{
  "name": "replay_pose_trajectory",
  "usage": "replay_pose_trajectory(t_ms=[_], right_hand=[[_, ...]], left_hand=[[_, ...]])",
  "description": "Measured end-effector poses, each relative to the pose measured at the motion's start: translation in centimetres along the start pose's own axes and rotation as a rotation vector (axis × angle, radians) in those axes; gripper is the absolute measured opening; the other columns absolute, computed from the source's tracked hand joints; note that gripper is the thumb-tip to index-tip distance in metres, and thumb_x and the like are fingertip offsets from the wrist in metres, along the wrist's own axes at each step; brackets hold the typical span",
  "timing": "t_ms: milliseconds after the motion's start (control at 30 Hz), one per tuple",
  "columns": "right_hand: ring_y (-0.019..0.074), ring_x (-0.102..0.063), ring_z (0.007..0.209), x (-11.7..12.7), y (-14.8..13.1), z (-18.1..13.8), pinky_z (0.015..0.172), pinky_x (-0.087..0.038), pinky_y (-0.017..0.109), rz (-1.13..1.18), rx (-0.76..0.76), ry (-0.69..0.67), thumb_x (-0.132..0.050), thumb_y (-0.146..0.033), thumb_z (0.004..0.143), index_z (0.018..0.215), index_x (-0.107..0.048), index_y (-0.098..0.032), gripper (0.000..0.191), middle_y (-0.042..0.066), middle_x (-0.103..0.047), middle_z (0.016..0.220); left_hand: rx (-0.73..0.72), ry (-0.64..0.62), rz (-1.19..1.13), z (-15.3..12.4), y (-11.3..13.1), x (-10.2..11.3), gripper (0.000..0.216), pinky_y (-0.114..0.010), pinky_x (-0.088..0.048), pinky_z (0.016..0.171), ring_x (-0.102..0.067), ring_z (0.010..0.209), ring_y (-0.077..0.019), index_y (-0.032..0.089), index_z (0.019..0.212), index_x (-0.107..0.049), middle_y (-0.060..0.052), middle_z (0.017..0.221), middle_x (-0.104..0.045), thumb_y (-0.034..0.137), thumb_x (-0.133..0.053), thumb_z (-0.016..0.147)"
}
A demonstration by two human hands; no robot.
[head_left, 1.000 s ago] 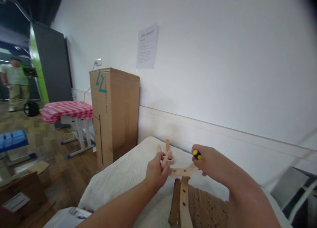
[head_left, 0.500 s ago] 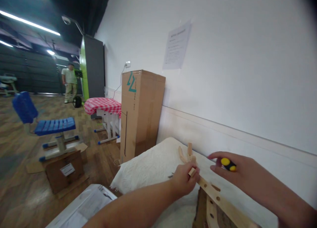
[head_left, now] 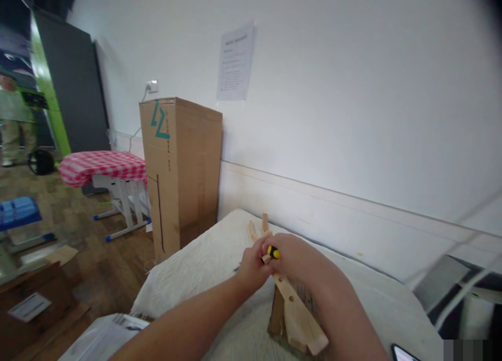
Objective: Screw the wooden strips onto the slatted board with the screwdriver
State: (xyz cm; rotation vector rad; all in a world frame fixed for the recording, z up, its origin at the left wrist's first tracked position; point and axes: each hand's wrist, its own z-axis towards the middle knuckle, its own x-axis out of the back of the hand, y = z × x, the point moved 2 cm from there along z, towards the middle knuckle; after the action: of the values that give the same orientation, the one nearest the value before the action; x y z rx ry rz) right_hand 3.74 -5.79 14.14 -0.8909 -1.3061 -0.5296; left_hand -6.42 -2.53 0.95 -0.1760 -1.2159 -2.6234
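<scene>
On the white cloth, my left hand is wrapped round a pale wooden piece with drilled holes. Its two prongs stick out beyond the fingers. My right hand has come against the left and is closed round a screwdriver with a yellow and black handle; the shaft and tip are hidden. A short wooden peg end shows between the hands. Beneath the near end of the wooden piece lies a darker, rough wooden block.
A tall cardboard box stands left of the cloth, against the white wall. Beyond it is a table with a red checked cloth. A phone lies at the lower right edge. A person stands far left.
My right hand has moved left with the screwdriver, up to my left hand at the wooden piece. The view has turned right, bringing the phone into sight.
</scene>
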Motion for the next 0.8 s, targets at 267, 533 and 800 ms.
replay_pose_trajectory(t_ms=[267, 533, 800], right_hand=[[0.0170, -0.060, 0.074, 2.5, 3.1, -2.0, 0.065, -0.039, 0.026, -0.006, -0.070, 0.134, -0.057, -0.017, 0.077, 0.079, -0.063, -0.019, 0.006, 0.005, -0.068, 0.081], [0.0091, -0.051, 0.050, 1.7, 8.8, -2.7, 0.045, -0.034, 0.021, 0.148, -0.410, -0.171, -0.057, -0.013, 0.072, 0.082, -0.055, -0.018, 0.012, -0.002, -0.057, 0.066], [0.0136, -0.058, 0.054, -0.3, 10.4, -1.6, 0.047, -0.039, 0.024, 0.132, -0.471, -0.314, -0.064, -0.017, 0.065, 0.086, -0.058, -0.019, 0.021, -0.001, -0.061, 0.065]], left_hand=[[-0.124, -0.131, -0.095, -0.6, -0.3, -0.3, 0.052, -0.023, -0.043, 0.055, -0.053, 0.060, -0.0112, 0.014, 0.128, -0.040, -0.002, 0.077, -0.059, 0.040, -0.051, 0.085], [-0.270, -0.409, 0.058, -1.0, 0.5, -1.9, 0.043, -0.036, -0.049, 0.088, -0.056, 0.108, -0.0227, 0.016, 0.125, -0.046, -0.014, 0.124, -0.056, 0.033, -0.050, 0.085], [-0.095, -0.285, 0.454, 0.3, -0.2, -1.2, 0.023, -0.033, -0.047, 0.087, -0.059, 0.096, -0.0193, 0.016, 0.098, -0.060, -0.008, 0.100, -0.065, 0.015, -0.043, 0.082]])
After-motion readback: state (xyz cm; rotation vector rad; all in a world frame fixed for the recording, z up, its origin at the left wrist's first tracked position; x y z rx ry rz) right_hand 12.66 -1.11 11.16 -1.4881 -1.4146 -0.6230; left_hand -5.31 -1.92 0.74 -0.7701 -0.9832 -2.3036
